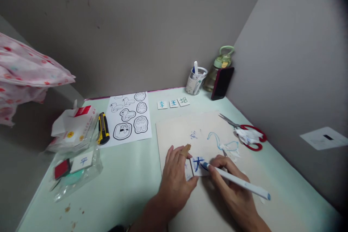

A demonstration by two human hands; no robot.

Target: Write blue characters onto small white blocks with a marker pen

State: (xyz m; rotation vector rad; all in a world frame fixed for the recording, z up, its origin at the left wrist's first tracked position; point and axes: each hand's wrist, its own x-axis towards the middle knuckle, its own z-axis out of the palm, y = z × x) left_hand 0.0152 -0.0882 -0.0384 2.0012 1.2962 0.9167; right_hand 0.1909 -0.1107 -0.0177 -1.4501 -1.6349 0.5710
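In the head view, my right hand (231, 185) grips a white marker (241, 183) with blue ends. Its tip touches a small white square (199, 169) bearing a bold blue character. My left hand (176, 175) is closed around a second white piece (188, 170) with faint blue marks, which lies against the square's left side. A tan bandage (185, 150) wraps one of its fingers. Both pieces rest on a beige board (174, 128). A blue swan-like outline (221, 143) and a small blue character mark (193, 135) show further up the board.
Red-handled scissors (252, 127) and crumpled white scraps (248, 136) lie right. Three lettered squares (173, 103), a pen cup (195, 81), a bottle (217, 69) and a phone (223, 83) stand behind. Leftward are a drawing sheet (127, 116), yellow cutter (103, 128), tissue pack (73, 127) and red ink pad (62, 169).
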